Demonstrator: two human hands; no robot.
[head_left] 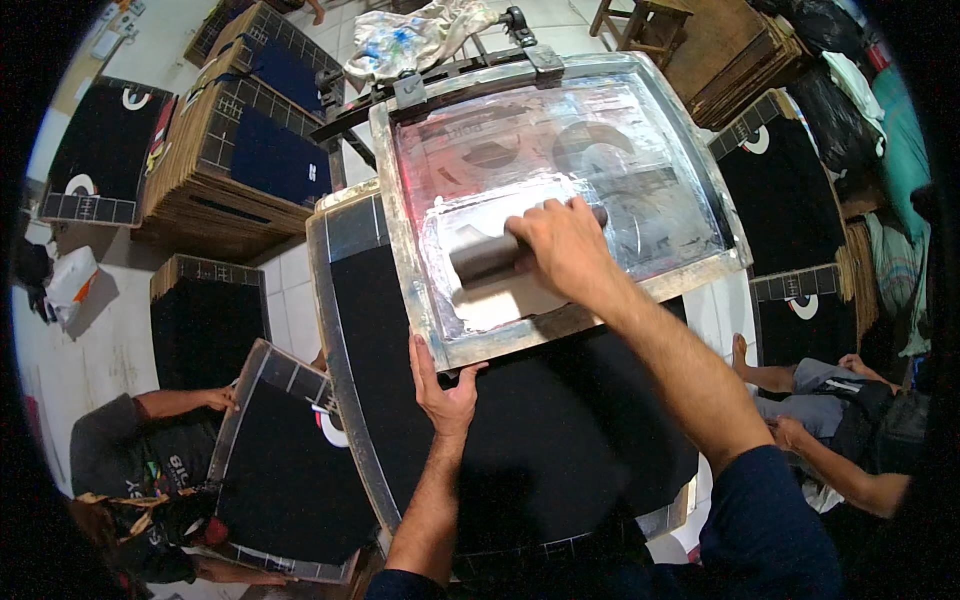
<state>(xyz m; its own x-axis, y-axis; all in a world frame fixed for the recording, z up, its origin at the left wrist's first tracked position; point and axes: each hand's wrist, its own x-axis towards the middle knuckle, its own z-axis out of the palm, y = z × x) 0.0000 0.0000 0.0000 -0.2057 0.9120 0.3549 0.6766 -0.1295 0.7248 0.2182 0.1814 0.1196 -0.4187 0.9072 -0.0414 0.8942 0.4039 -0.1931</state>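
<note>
A framed printing screen (560, 150) sits at the centre, held by clamps along its top bar. White ink (505, 305) lies in a rectangle on the lower left of the mesh. My right hand (560, 245) is wrapped round a dark squeegee (482, 265), which is over that white patch and slightly blurred. My left hand (440, 385) grips the screen frame's near left edge, thumb and fingers on it. Beneath and in front of the screen is a board covered in black cloth (520, 450).
Stacks of boards with dark fabric (255, 150) stand left and right (775, 190). A co-worker (130, 450) at lower left holds a printed board (285, 470); another person (840, 450) sits at right. A stained rag (400, 40) lies behind the screen. Bags (70, 285) lie on the floor.
</note>
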